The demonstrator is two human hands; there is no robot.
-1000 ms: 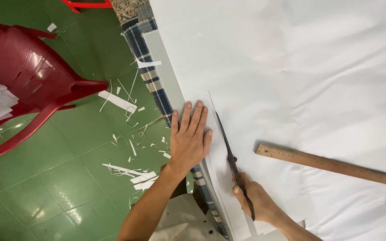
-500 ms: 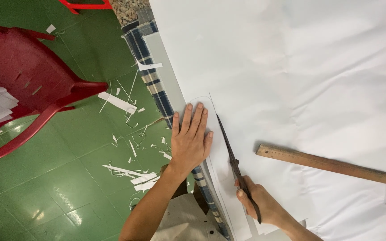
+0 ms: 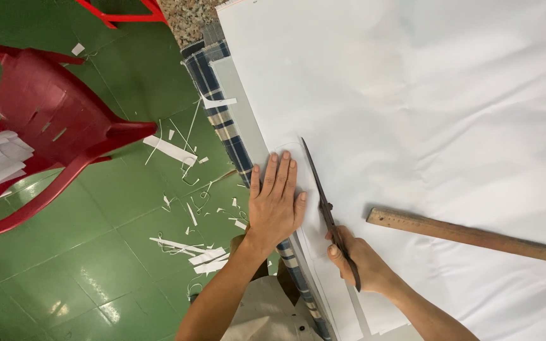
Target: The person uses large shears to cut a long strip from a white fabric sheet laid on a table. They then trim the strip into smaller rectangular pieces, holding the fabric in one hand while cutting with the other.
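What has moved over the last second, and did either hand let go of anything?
Very little moved. The right hand keeps its grip on the scissors, which have edged slightly forward along the cut near the edge of the white sheet. The left hand stays pressed flat on the sheet beside the blades. Nothing was let go. The wooden ruler, red chair and paper scraps on the floor lie as before.

My right hand hides the scissors' handles, and the wooden ruler runs off the right edge.
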